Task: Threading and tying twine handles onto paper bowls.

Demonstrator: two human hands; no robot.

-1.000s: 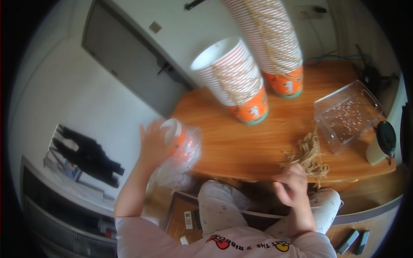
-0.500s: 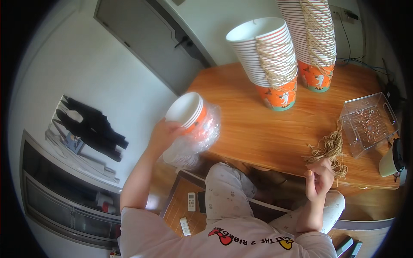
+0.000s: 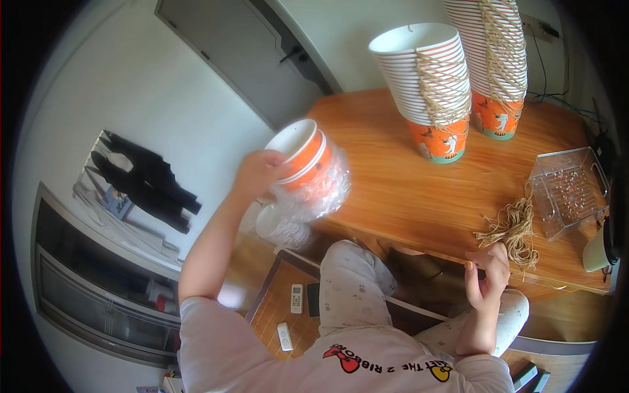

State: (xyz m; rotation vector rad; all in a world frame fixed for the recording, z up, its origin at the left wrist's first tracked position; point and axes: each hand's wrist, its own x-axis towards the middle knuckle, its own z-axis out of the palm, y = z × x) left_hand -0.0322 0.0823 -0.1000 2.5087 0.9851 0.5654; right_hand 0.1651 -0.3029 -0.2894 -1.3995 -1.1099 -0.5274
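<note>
In the head view, the fingers of the left hand (image 3: 258, 173) grip the rim of an orange-and-white paper cup (image 3: 306, 156), held by the left edge of the counter (image 3: 380, 183). Half a second ago it sat closely nested; now orange shows below its rim, so it is partly separated from the cups in clear plastic wrap (image 3: 331, 196). The right hand (image 3: 489, 274) curls beside a twine bundle (image 3: 514, 229); whether its fingers pinch a strand cannot be told.
</note>
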